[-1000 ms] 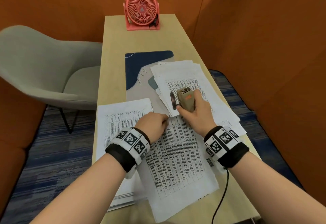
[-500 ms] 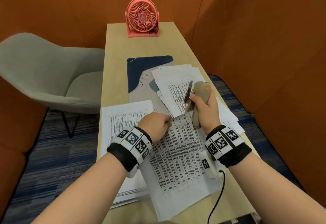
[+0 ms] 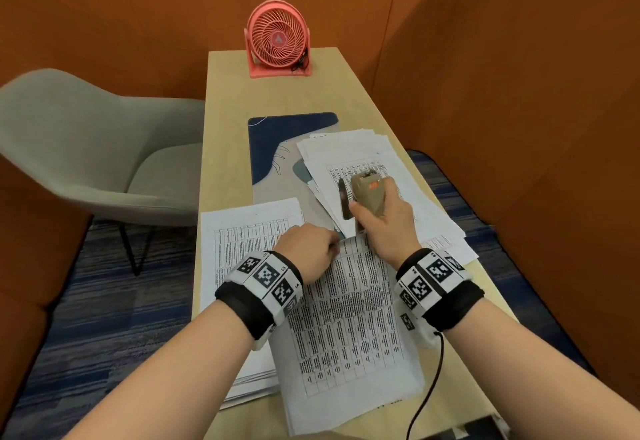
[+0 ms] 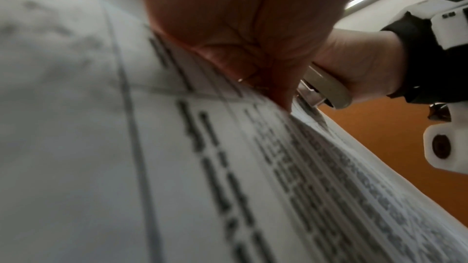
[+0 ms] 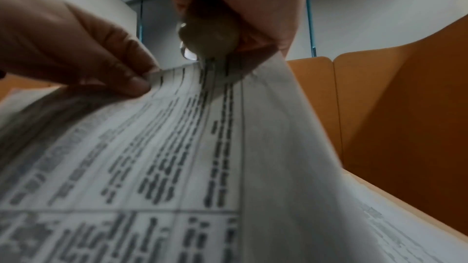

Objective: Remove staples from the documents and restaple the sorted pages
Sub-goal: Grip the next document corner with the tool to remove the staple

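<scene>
A printed document with tables lies in front of me on the wooden desk. My left hand pinches its top edge near the corner, fingers curled onto the paper. My right hand grips a beige stapler upright, its black base hanging open to the left. The stapler's lower end meets the top edge of the document just right of my left fingers. In the right wrist view the stapler's rounded end sits on the paper's edge.
A loose heap of pages lies at the right behind the stapler, over a blue and grey desk mat. Another stack of papers sits at the left. A pink fan stands at the far end. A grey chair is left.
My right hand swung the stapler up off the pages, then brought it back down so its end meets the document's top edge. My left hand kept its pinch on the paper.
</scene>
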